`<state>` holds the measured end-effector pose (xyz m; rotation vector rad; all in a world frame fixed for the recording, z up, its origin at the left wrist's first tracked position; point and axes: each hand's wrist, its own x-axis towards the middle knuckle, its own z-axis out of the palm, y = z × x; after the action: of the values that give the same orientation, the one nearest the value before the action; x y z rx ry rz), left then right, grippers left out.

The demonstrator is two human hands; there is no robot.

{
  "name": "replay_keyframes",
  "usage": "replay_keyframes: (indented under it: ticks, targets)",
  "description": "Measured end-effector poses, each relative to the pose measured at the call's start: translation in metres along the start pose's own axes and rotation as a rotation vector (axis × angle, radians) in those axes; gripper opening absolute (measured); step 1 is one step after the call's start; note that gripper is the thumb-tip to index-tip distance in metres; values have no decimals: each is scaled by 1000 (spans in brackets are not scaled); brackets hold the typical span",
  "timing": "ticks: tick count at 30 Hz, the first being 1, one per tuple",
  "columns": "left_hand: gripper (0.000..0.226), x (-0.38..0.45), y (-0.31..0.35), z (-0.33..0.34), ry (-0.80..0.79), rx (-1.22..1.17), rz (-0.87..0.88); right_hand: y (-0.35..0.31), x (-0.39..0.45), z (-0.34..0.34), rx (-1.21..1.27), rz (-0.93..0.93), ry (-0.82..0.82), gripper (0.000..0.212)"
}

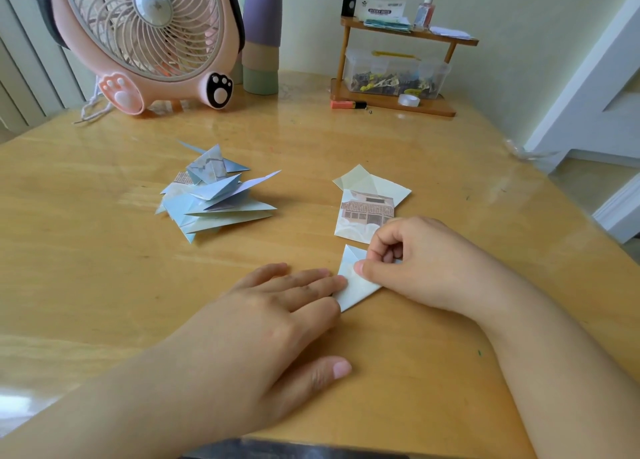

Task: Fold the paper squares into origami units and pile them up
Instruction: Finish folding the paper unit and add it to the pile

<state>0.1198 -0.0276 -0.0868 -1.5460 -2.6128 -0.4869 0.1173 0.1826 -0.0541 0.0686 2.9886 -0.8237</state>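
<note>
A pale blue paper piece (353, 285), partly folded into a pointed shape, lies flat on the wooden table (104, 268) near the front. My left hand (277, 316) rests flat with its fingertips pressing the paper's left edge. My right hand (412, 261) is curled, with thumb and forefinger pinching a flap at the paper's upper right. A loose pile of folded blue units (211, 195) sits at the middle left. Just beyond my right hand lie unfolded squares: one printed with a brown building (363, 216), partly over a pale yellow one (370, 181).
A pink desk fan (145, 39) stands at the back left beside a purple, tan and green bottle (261, 36). At the back right, a small wooden shelf (398, 43) holds a clear box, sticky notes and nail polish. An orange marker (348, 104) lies nearby. The table's right edge drops off.
</note>
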Motion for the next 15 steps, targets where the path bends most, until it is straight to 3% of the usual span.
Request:
replay_keyframes:
  ticks: [2,4,10,15]
  targets:
    - [41,-1,-2,1,46,44,3,-2,-2,-1,-19,-28,14,18]
    - [39,-5,-4,1,-15,71,-15,-6,-4,-3,-91,-108,42,14]
    - [38,-10,-9,1,27,45,-8,-23,-18,-1,-315,-283,11,9]
    - [34,-10,-9,6,75,48,12,-23,-35,17,-217,-329,91,17]
